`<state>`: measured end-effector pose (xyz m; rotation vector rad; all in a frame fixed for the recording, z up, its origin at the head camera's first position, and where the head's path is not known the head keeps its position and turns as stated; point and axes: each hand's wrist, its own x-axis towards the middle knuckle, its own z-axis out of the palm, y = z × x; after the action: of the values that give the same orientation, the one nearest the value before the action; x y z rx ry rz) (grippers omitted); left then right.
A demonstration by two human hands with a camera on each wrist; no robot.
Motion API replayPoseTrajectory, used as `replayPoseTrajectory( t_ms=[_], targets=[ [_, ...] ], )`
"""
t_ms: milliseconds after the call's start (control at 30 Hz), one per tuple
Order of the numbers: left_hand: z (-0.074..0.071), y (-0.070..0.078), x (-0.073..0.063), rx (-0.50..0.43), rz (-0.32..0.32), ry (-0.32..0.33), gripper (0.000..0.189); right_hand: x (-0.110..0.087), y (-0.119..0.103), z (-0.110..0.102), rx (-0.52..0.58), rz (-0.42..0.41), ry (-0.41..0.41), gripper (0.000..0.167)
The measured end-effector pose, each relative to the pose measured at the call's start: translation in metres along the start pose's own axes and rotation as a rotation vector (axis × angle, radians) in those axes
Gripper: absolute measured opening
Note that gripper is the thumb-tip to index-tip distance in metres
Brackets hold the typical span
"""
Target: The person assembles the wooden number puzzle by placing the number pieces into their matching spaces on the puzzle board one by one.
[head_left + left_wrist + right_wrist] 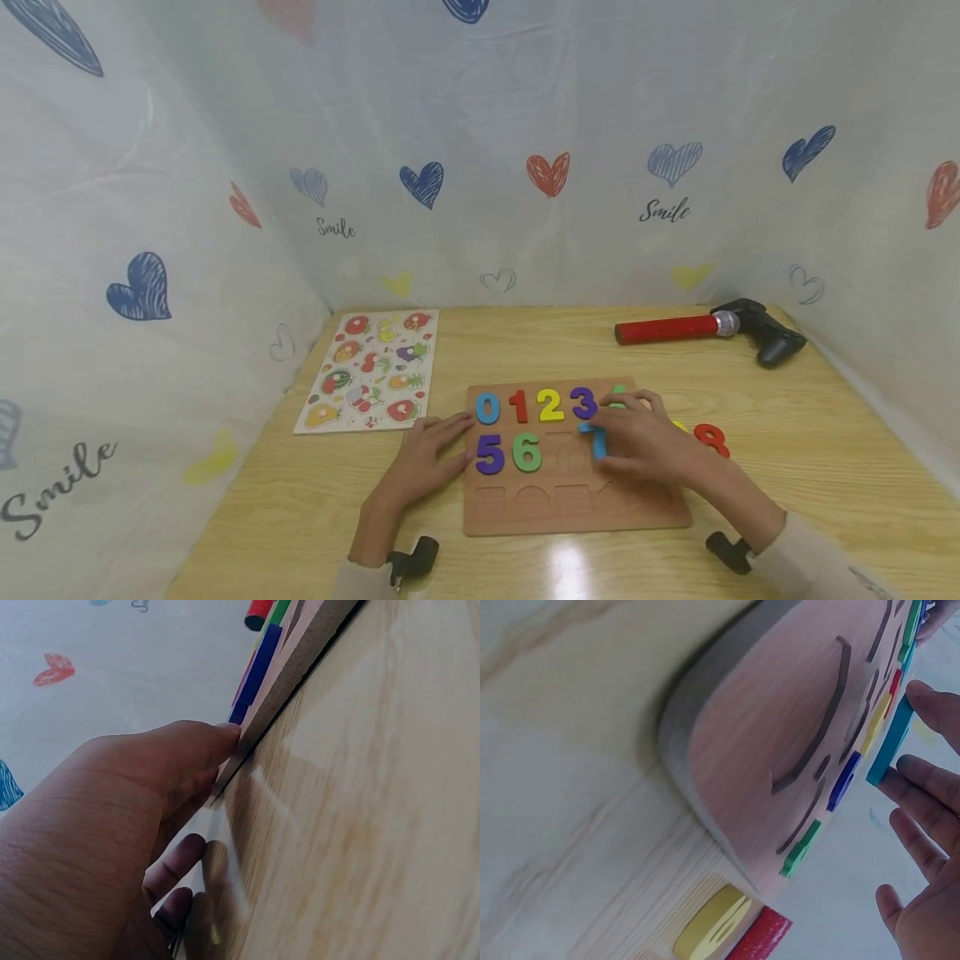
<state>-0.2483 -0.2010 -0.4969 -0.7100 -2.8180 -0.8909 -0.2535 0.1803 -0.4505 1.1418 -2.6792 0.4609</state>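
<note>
A wooden number board (562, 523) lies flat on the table between both hands. My right hand (645, 437) pinches a blue number 7 (892, 739) between thumb and fingers, holding it just above the board, right of an unfilled recess. In the top row sit a blue 0 (487, 409), a red 1 (519, 407), a yellow 2 (551, 405), a purple 3 (583, 403) and a green piece (801, 847), partly covered in the head view. Below them are a purple 5 (490, 455) and a green 6 (527, 452). My left hand (423, 462) touches the board's left edge with thumb and fingertips.
Right of the board lie a red 8 (711, 439) and a yellow piece (712, 922), mostly hidden by my right hand in the head view. A fruit puzzle board (367, 371) lies back left. A red microphone-like object (667, 328) and a black object (765, 333) lie back right.
</note>
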Motion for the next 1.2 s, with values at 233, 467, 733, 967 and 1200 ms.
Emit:
replayPoseTrajectory(
  t_ms=[233,467,733,967,1200],
  targets=[
    [0.0,-0.001,0.001,0.006,0.006,0.005,0.052,0.006,-0.005,0.004,-0.01,-0.003,-0.024,0.047],
    [0.0,-0.001,0.002,0.004,-0.003,-0.005,0.052,0.012,-0.009,0.008,0.012,0.015,-0.038,0.05],
    [0.0,-0.001,0.002,0.011,-0.002,-0.001,0.052,0.018,-0.012,0.013,0.039,0.026,-0.065,0.05],
    [0.001,-0.001,0.002,0.004,-0.015,-0.006,0.052,0.023,-0.016,0.018,0.038,0.03,-0.089,0.048],
    [0.001,-0.002,0.001,-0.001,-0.014,-0.003,0.052,0.026,-0.021,0.022,0.009,-0.011,-0.065,0.046]
  ],
)
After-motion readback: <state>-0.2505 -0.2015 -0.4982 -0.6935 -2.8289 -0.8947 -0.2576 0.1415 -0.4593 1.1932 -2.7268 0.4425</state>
